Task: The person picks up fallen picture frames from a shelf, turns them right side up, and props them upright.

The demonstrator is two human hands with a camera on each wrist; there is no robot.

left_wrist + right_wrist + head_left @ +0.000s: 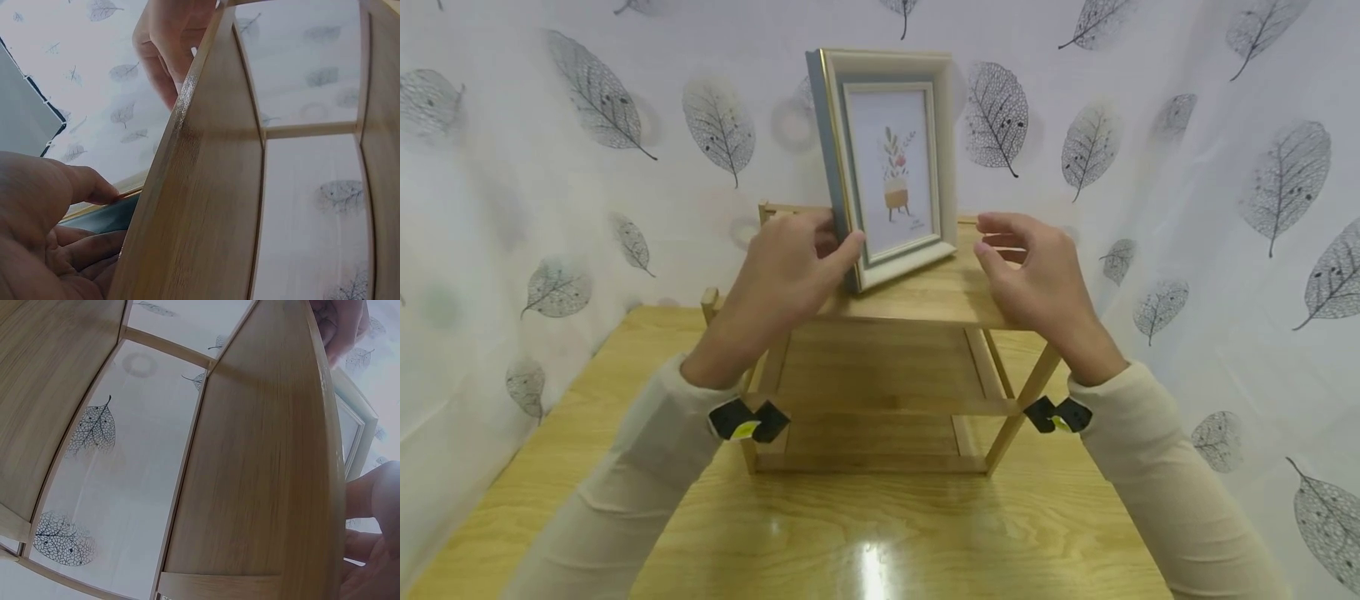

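A picture frame (895, 125) with a cream and blue-grey border, a gold edge and a potted-plant print stands at an angle on the top board of a wooden shelf rack (917, 307). My left hand (786, 262) grips the frame's lower left side, thumb on the front edge and fingers behind it. In the left wrist view, that hand's thumb (94, 184) touches the frame's side beyond the board's edge. To the right of the frame, apart from it, is my right hand (1037, 271), fingers bent loosely and holding nothing, over the top board's right end.
The rack has lower shelves (880, 358) and slanted side legs (1026, 400), and stands on a light wooden table (880, 533). Behind and at both sides hangs a white curtain (1217, 275) printed with dark leaves. Each sleeved wrist wears a black strap (748, 421).
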